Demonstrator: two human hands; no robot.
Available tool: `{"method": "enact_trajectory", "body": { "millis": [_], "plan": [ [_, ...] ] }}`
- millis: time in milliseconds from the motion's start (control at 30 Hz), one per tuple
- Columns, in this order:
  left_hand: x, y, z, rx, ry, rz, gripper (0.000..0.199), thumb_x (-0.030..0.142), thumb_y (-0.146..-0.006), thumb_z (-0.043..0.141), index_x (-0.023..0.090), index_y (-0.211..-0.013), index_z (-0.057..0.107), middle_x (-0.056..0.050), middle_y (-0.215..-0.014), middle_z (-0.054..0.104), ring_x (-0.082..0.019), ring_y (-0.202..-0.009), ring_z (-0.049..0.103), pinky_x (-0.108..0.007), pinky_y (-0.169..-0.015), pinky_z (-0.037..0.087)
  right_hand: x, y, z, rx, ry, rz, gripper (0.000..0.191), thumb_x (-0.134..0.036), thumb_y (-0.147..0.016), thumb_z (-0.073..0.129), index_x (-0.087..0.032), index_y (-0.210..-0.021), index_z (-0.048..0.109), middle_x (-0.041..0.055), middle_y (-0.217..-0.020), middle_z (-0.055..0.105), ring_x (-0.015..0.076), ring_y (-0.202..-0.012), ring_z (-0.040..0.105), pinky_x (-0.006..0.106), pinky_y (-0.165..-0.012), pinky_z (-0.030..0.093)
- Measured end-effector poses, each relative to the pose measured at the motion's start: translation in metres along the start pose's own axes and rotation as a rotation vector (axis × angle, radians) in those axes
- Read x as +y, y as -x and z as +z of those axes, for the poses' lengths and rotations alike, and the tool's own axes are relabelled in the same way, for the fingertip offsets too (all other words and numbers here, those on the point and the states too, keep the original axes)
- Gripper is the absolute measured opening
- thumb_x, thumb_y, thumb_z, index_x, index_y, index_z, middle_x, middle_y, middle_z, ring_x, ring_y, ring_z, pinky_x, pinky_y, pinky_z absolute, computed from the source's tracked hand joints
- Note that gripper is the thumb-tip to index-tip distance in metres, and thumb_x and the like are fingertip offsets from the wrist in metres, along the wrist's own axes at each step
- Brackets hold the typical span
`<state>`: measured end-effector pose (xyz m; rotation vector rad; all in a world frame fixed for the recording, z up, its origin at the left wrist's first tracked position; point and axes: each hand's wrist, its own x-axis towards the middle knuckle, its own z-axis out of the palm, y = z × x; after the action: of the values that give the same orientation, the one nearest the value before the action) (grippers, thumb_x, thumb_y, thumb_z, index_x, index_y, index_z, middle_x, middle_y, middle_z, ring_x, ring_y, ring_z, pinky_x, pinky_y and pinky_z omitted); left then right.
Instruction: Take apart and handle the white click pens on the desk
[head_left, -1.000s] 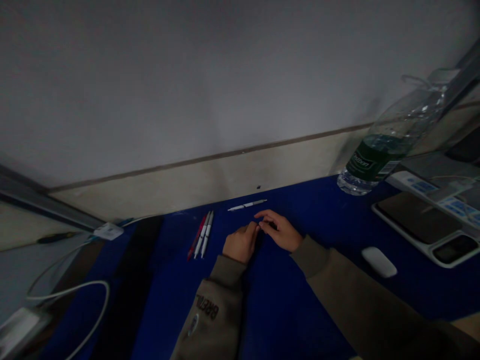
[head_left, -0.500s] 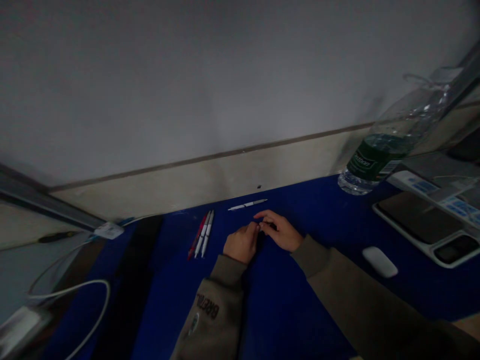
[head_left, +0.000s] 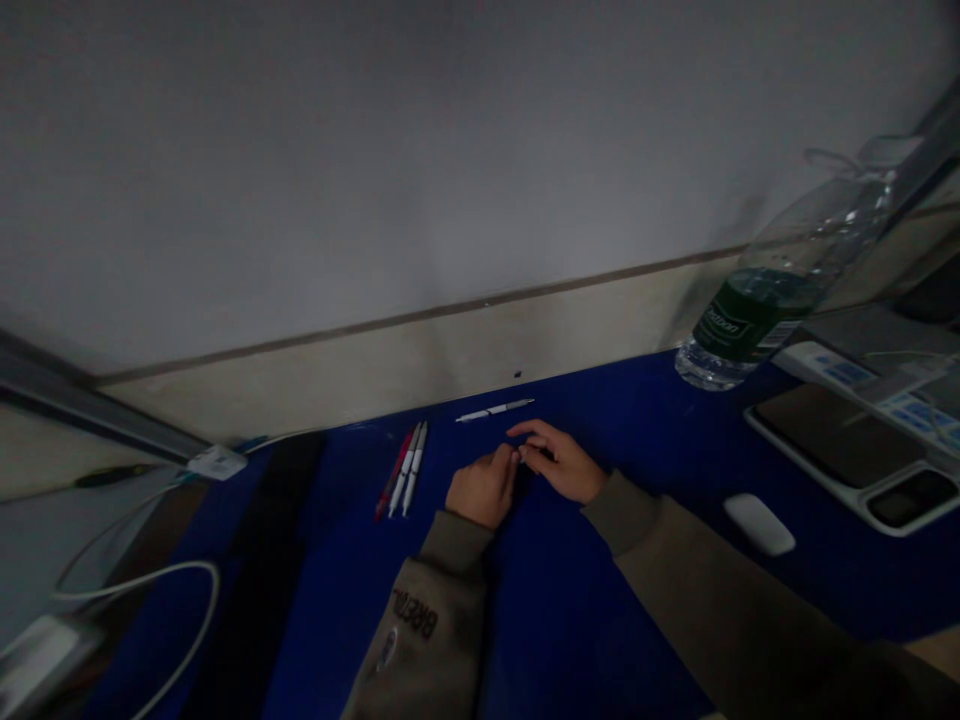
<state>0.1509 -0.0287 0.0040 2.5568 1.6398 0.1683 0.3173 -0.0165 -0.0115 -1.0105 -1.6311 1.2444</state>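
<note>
My left hand (head_left: 482, 489) is closed, knuckles up, low over the blue table. My right hand (head_left: 564, 462) meets it at the fingertips, thumb and finger bent into a pinch and the index finger stretched out to the left. Whatever lies between the fingertips is too small and dark to name. Just beyond the hands lies a white pen (head_left: 495, 410). To the left, a red pen (head_left: 394, 475) rests beside two white pens (head_left: 409, 468), all roughly parallel.
On the right stand a large plastic bottle (head_left: 750, 320) with a green label and a flat scale (head_left: 847, 440). A white computer mouse (head_left: 760, 523) lies nearer. At the left are a black strip (head_left: 262, 560) and a white cable (head_left: 214, 590). A wall (head_left: 420, 370) borders the back edge.
</note>
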Motion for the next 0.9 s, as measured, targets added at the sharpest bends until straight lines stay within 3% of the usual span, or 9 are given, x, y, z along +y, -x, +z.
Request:
{"method": "enact_trajectory", "body": {
  "millis": [167,333,600,900],
  "plan": [
    [0.004,0.0036,-0.0077,0.016,0.085,0.036,0.033,0.044,-0.097,0.025,0.023,-0.11,0.047,-0.003,-0.087,0.068,-0.019,-0.076,0.066,-0.026,-0.061,0.045,0.0025,0.0001,0.0009,0.007,-0.076,0.027,0.031,-0.028,-0.09,0.05,-0.022,-0.121,0.051,-0.0004,-0.073,0.061,0.0141,-0.067,0.056,0.028,-0.065,0.043],
    [0.004,0.0037,-0.0094,-0.008,0.059,0.045,0.033,0.045,-0.096,0.028,0.022,-0.105,0.049,-0.004,-0.087,0.068,-0.019,-0.073,0.066,-0.026,-0.059,0.044,0.0022,0.0002,0.0013,-0.011,-0.057,0.033,0.029,-0.028,-0.09,0.051,-0.021,-0.118,0.053,-0.0012,-0.069,0.058,0.0133,-0.063,0.055,0.027,-0.061,0.043],
    [0.005,0.004,-0.0096,0.008,0.065,0.062,0.03,0.045,-0.095,0.031,0.022,-0.103,0.049,-0.004,-0.086,0.068,-0.02,-0.073,0.066,-0.027,-0.06,0.045,0.0006,0.0007,-0.0003,-0.055,-0.066,-0.002,0.031,-0.025,-0.091,0.049,-0.021,-0.122,0.05,0.0014,-0.081,0.063,0.015,-0.076,0.061,0.031,-0.076,0.046],
    [0.0055,0.0046,-0.0095,0.009,0.09,0.034,0.027,0.043,-0.091,0.039,0.022,-0.106,0.047,-0.005,-0.09,0.068,-0.021,-0.075,0.067,-0.029,-0.064,0.049,0.0007,0.0007,0.0017,-0.057,-0.13,0.015,0.033,-0.027,-0.091,0.05,-0.022,-0.123,0.049,0.0034,-0.088,0.066,0.0165,-0.083,0.064,0.032,-0.078,0.049]
  ]
}}
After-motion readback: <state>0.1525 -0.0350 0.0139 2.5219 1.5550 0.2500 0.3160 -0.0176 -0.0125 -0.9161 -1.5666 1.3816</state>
